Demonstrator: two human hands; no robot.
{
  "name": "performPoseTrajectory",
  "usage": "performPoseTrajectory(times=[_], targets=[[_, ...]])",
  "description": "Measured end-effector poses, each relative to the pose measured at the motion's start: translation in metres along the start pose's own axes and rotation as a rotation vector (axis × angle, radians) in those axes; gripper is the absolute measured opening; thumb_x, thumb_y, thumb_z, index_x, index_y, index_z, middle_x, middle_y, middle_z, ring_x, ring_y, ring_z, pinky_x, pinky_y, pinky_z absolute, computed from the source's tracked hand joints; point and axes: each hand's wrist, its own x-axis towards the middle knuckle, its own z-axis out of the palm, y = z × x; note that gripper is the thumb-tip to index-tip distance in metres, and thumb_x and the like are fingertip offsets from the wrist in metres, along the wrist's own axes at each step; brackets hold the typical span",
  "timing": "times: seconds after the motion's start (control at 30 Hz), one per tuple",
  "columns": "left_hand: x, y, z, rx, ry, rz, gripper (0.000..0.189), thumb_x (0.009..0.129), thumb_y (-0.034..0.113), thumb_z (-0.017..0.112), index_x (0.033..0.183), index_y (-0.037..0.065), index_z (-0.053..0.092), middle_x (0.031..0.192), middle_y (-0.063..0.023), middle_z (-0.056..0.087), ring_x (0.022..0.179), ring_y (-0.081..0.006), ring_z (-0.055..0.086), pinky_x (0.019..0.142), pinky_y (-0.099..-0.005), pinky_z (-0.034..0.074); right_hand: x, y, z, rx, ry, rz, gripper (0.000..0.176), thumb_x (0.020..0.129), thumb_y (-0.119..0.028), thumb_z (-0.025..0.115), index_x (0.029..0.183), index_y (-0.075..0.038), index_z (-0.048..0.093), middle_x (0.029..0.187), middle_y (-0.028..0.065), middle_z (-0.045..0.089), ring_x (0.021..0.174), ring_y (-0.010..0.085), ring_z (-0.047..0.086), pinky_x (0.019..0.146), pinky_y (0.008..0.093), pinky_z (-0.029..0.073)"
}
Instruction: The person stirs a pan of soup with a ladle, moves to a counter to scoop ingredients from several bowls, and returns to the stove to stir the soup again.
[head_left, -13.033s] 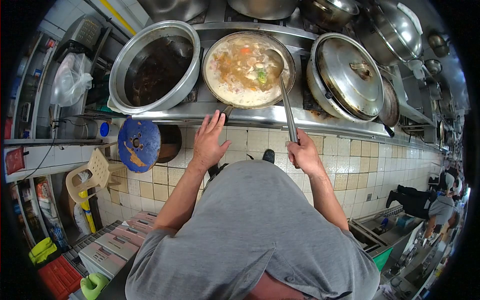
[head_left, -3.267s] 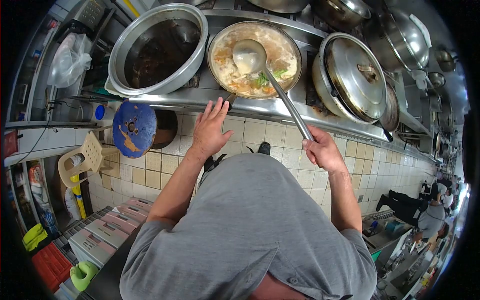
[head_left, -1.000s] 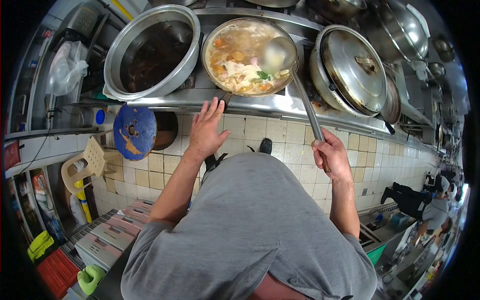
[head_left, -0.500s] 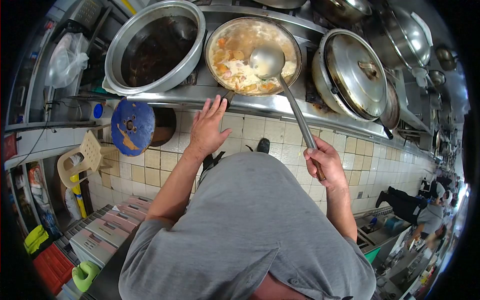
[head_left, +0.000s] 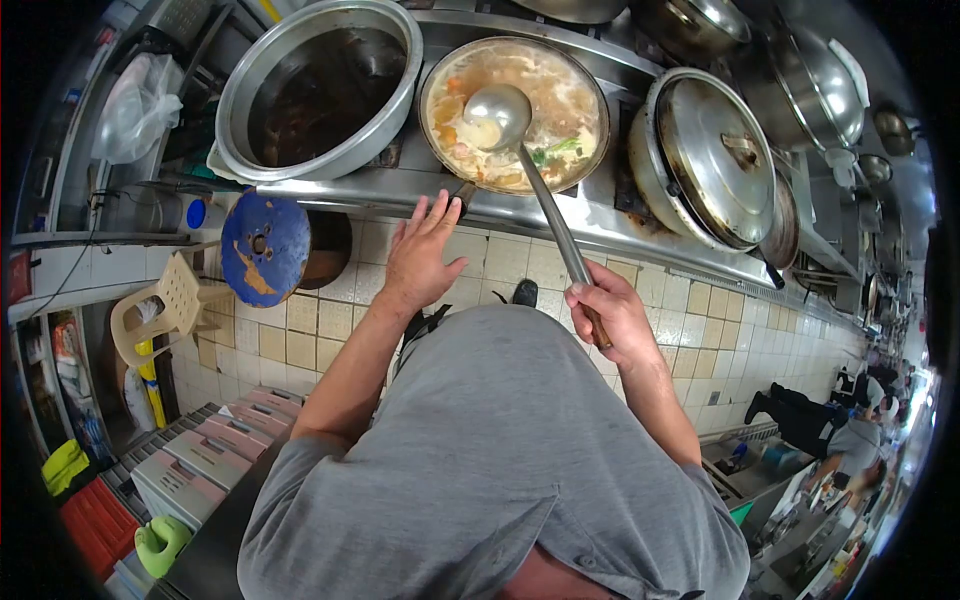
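Observation:
A wide pan (head_left: 603, 165) of pale, bubbling broth with orange, white and green pieces sits on the stove. My right hand (head_left: 612, 312) is closed round the wooden end of a long metal ladle (head_left: 552, 207). The ladle's bowl is in the left half of the pan, at the broth's surface, with some pale liquid in it. My left hand (head_left: 425, 250) is spread open, palm down, its fingertips beside the pan's handle (head_left: 463, 196) at the stove's front edge; whether they touch it I cannot tell.
Left of the pan stands a deep pot (head_left: 228, 120) of dark liquid; right, a lidded pot (head_left: 715, 160). A blue round stool (head_left: 265, 248) and a beige chair (head_left: 160, 305) stand at left. Other people (head_left: 850, 430) are at far right.
My right hand has moved left with the ladle, and the ladle's bowl has gone from the pan's right side to its left. Green pieces show more at the right. My left hand has barely moved.

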Motion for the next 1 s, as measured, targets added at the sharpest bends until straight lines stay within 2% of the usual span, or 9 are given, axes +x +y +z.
performPoseTrajectory(times=[0.33, 0.63, 0.73, 0.83, 1.0], targets=[[0.000, 0.000, 0.000, 0.004, -0.004, 0.003, 0.093, 0.085, 0.030, 0.078, 0.162, 0.016, 0.028, 0.169, -0.0080, 0.023, 0.155, -0.0330, 0.023, 0.124, -0.0526, 0.024, 0.025, -0.003, 0.011, 0.019, -0.082, -0.024, 0.025, 0.095, -0.007, 0.061, 0.118, 0.003, 0.059, 0.080, 0.0038, 0.061, 0.049, 0.0088, 0.052, 0.040, 0.0244, 0.038], [0.001, 0.000, 0.000, 0.013, -0.003, 0.020, 0.092, 0.085, 0.031, 0.078, 0.161, 0.013, 0.030, 0.169, -0.0100, 0.025, 0.155, -0.0333, 0.023, 0.123, -0.0526, 0.025, 0.000, -0.003, -0.007, -0.141, -0.111, -0.013, 0.043, 0.090, -0.007, 0.064, 0.131, 0.005, 0.057, 0.075, 0.0016, 0.058, 0.048, 0.0072, 0.049, 0.040, 0.0224, 0.036], [0.002, 0.000, 0.001, 0.011, -0.003, 0.018, 0.092, 0.084, 0.031, 0.078, 0.160, 0.012, 0.031, 0.168, -0.0103, 0.026, 0.155, -0.0336, 0.024, 0.123, -0.0525, 0.026, -0.012, -0.002, -0.023, -0.071, -0.093, 0.006, 0.044, 0.094, -0.008, 0.061, 0.135, 0.007, 0.053, 0.077, 0.0040, 0.059, 0.044, 0.0070, 0.047, 0.036, 0.0225, 0.035], [0.003, 0.000, 0.001, 0.007, -0.002, 0.013, 0.090, 0.085, 0.032, 0.078, 0.160, 0.014, 0.032, 0.168, -0.0086, 0.027, 0.155, -0.0326, 0.023, 0.123, -0.0533, 0.026, -0.026, -0.004, -0.045, 0.127, -0.128, 0.101, 0.032, 0.094, -0.011, 0.064, 0.119, 0.008, 0.058, 0.073, 0.0038, 0.058, 0.042, 0.0084, 0.045, 0.035, 0.0230, 0.031], [0.003, 0.002, -0.001, 0.014, -0.004, 0.009, 0.089, 0.085, 0.033, 0.078, 0.160, 0.016, 0.033, 0.168, -0.0068, 0.028, 0.155, -0.0317, 0.023, 0.123, -0.0540, 0.025, -0.055, -0.007, -0.058, 0.212, -0.052, 0.054, 0.037, 0.094, -0.009, 0.062, 0.126, 0.009, 0.054, 0.078, 0.0054, 0.061, 0.042, 0.0078, 0.045, 0.034, 0.0225, 0.032]])
